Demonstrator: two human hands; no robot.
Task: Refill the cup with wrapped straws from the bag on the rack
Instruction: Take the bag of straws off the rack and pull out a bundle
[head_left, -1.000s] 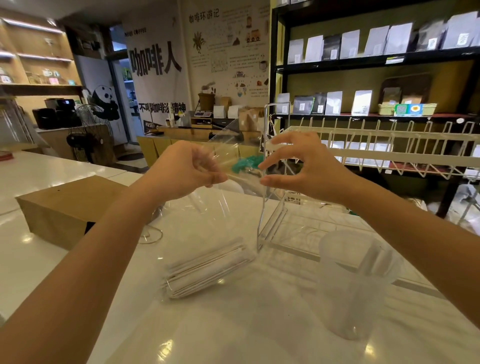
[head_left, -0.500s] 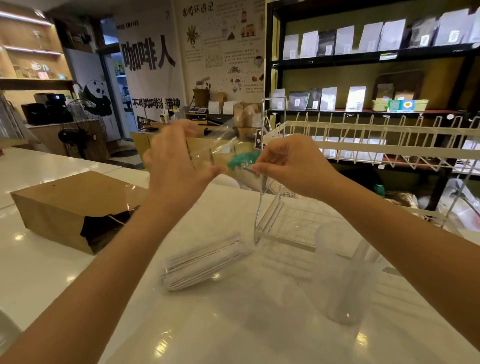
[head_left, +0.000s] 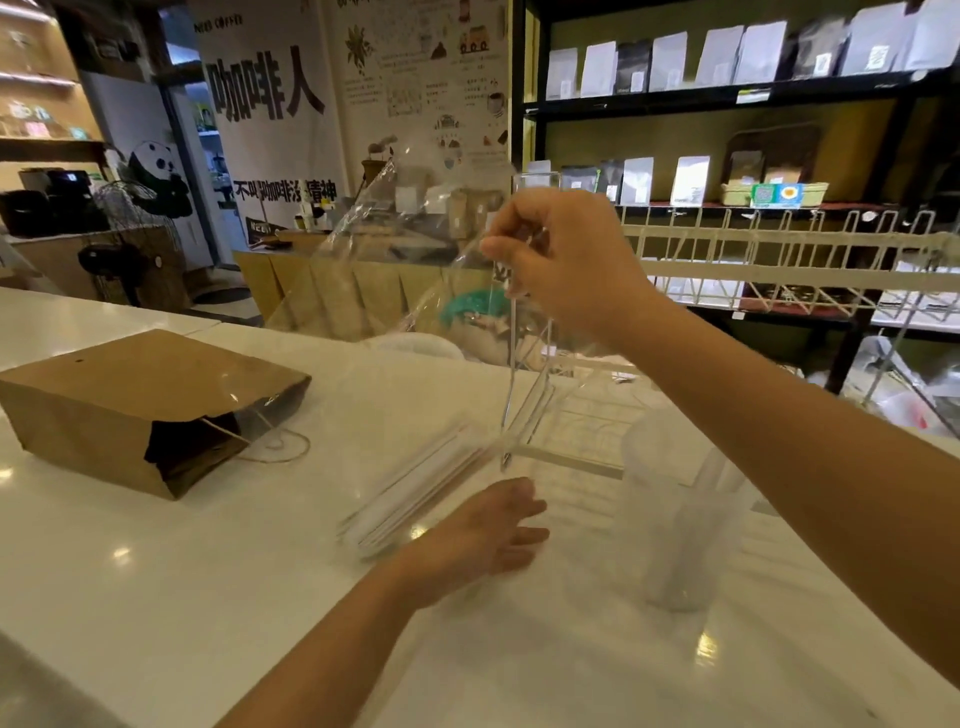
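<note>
My right hand (head_left: 566, 265) pinches the top edge of a clear plastic bag (head_left: 395, 249) and holds it up above the white counter. A bundle of white wrapped straws (head_left: 415, 493) lies at the bag's lower end on the counter. My left hand (head_left: 488, 530) is low, fingers spread, right beside the near end of the straw bundle; the frame is too blurred to show whether it touches. A frosted plastic cup (head_left: 675, 525) stands upright to the right, with one or two straws in it.
A brown paper bag (head_left: 135, 400) lies on its side at the left of the white counter (head_left: 156, 597). A white wire rack (head_left: 779, 260) runs behind my right hand, and its clear acrylic stand (head_left: 524, 395) rises between bag and cup. Dark shelves with pouches (head_left: 727, 62) fill the back wall.
My left hand has let go of the bag's top and dropped down to the straw bundle. My right hand has lifted the bag's edge higher.
</note>
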